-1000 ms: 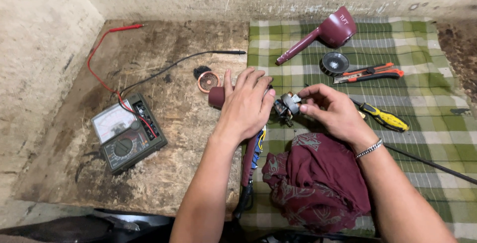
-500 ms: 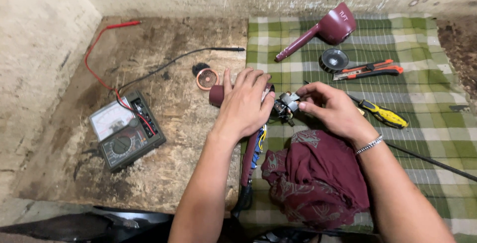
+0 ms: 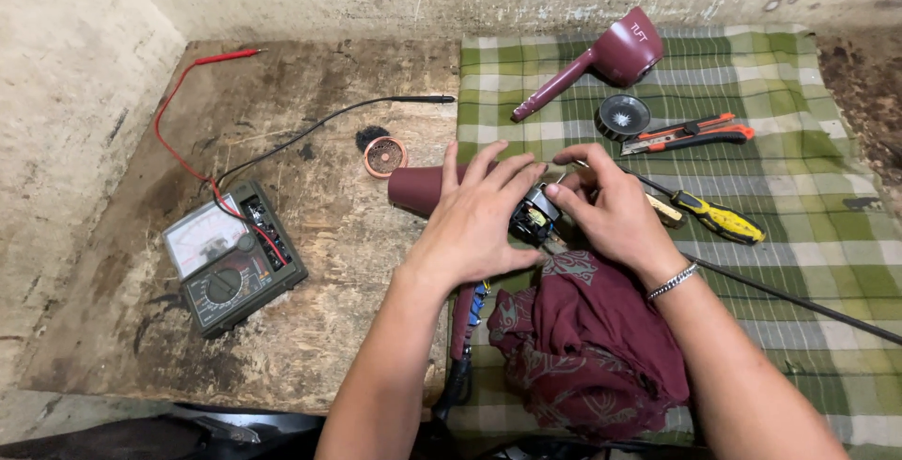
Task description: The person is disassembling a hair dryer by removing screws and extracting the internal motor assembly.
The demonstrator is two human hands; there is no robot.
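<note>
At the edge of the green checked cloth (image 3: 799, 234), the left hand (image 3: 479, 220) still lies flat, fingers spread, over the maroon dryer body (image 3: 418, 187), pressing it down. The right hand (image 3: 606, 206) has hardly moved since a second ago; its fingertips still pinch the small motor part (image 3: 534, 218) at the open end. The work stays on this part, and the yellow screwdriver (image 3: 719, 218) lies unused beside.
</note>
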